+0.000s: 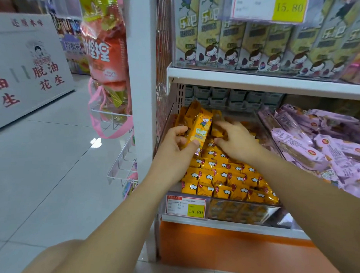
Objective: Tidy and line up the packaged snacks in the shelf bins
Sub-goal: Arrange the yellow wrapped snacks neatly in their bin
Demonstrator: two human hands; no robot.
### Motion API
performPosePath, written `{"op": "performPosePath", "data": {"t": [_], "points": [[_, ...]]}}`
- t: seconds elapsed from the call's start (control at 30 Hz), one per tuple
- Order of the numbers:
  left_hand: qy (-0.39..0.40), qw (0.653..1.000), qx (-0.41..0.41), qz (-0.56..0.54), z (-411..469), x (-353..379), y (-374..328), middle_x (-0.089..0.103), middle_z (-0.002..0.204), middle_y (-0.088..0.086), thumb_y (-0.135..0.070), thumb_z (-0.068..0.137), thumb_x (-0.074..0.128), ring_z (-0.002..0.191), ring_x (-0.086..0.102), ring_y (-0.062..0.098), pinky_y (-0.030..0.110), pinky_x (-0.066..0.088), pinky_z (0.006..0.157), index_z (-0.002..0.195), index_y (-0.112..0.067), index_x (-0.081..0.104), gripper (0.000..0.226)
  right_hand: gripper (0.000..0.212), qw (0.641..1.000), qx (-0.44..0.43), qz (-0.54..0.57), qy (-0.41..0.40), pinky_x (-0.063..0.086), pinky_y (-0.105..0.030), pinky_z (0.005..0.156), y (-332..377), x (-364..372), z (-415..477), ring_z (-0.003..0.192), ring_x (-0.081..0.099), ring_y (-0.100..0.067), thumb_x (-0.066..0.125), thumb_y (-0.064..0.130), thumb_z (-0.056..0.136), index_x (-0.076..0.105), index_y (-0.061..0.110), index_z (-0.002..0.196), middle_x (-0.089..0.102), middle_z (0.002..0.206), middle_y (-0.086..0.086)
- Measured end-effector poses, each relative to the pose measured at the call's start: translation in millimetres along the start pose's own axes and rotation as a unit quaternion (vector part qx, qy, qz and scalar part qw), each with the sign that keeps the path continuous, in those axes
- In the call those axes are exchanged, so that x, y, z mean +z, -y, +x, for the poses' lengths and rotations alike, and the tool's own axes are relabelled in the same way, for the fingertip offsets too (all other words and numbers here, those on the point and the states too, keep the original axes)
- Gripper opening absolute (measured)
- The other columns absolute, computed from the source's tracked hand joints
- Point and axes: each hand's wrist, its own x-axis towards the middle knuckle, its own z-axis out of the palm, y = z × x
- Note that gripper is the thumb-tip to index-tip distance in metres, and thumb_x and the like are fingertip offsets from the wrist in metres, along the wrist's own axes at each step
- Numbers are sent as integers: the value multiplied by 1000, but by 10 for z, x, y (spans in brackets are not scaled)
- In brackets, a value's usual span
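A clear shelf bin holds several orange snack packets, lined in rows toward the front and loose at the back. My left hand grips an upright bundle of orange packets at the bin's back left, thumb on its front. Just to the right, my right hand reaches into the loose packets, fingers curled on one orange packet. The neighbouring bin on the right is piled with purple snack packets.
The upper shelf carries upright green-and-yellow snack boxes behind a clear front. A price tag hangs on the bin's front. A white shelf post with hanging snack bags and wire racks stands left. Tiled aisle floor lies beyond.
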Motion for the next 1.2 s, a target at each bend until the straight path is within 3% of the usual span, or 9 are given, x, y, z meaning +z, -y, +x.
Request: {"op": "performPosePath", "data": {"t": [0.13, 0.27, 0.43, 0.53, 0.6, 0.67, 0.8, 0.93, 1.2], "points": [[3, 1000, -21, -20, 25, 8, 3, 57, 111, -7, -32, 94, 54, 84, 55, -3, 7, 41, 54, 135, -28, 39, 43, 54, 1000, -19, -6, 15, 39, -33, 101, -13, 31, 102, 126, 46, -28, 62, 27, 90, 43, 20, 140, 49, 139, -10], [-7, 999, -17, -26, 30, 0, 16, 59, 111, -2, -31, 93, 56, 85, 55, -2, -3, 37, 51, 134, -26, 41, 44, 42, 999, 2, 30, -27, 42, -28, 86, -58, -22, 152, 110, 57, -27, 66, 27, 87, 57, 12, 125, 61, 123, -10], [-16, 999, -22, -42, 10, -6, 2, 59, 112, -3, -31, 93, 56, 84, 55, -3, -2, 37, 49, 134, -26, 42, 43, 49, 1000, 0, -28, -1, 49, -38, 91, -22, 56, 242, 113, 54, -29, 63, 31, 87, 49, 19, 133, 57, 126, -9], [-22, 998, -26, -45, 19, -10, 5, 59, 113, -4, -33, 93, 56, 86, 55, -3, 0, 38, 49, 134, -28, 42, 43, 34, 999, 25, -6, -27, 51, -32, 74, -12, 26, 244, 90, 62, -25, 60, 25, 88, 58, 15, 120, 65, 103, -8], [-23, 998, -26, -47, 33, -9, 5, 59, 114, -4, -33, 93, 56, 86, 55, -3, -1, 38, 49, 134, -27, 42, 44, 15, 994, 49, 60, -79, 43, -23, 54, -40, -50, 180, 63, 57, -15, 54, 19, 91, 61, 12, 102, 60, 76, -1], [-19, 998, -27, -54, 44, -4, -2, 58, 116, -4, -33, 93, 55, 87, 55, -3, 1, 40, 50, 134, -27, 42, 44, 12, 975, 68, 170, -126, 37, -17, 45, -54, -161, 50, 52, 52, -3, 49, 15, 94, 57, 22, 101, 56, 72, 4], [-20, 995, -42, -89, 38, 0, 2, 58, 117, -6, -33, 93, 55, 95, 57, 2, 17, 42, 64, 134, -28, 43, 43, 26, 886, 126, 420, -152, 57, -23, 68, -62, -298, -274, 82, 67, -10, 40, 9, 99, 56, 19, 117, 58, 98, 4], [-26, 993, -47, -107, 15, 16, 3, 59, 112, -8, -31, 93, 56, 92, 56, 1, 14, 40, 61, 134, -27, 44, 43, 17, 820, 151, 539, -119, 55, -26, 74, -52, -375, -455, 88, 66, -18, 54, 10, 94, 58, 16, 109, 59, 107, -5], [-14, 994, -45, -102, -48, 3, -27, 62, 110, -7, -24, 92, 58, 95, 61, 7, 23, 44, 67, 131, -28, 47, 41, 24, 819, 90, 544, -157, 47, -22, 63, -69, -468, -622, 71, 56, -10, 63, 13, 88, 56, 20, 109, 61, 81, 2]]}}
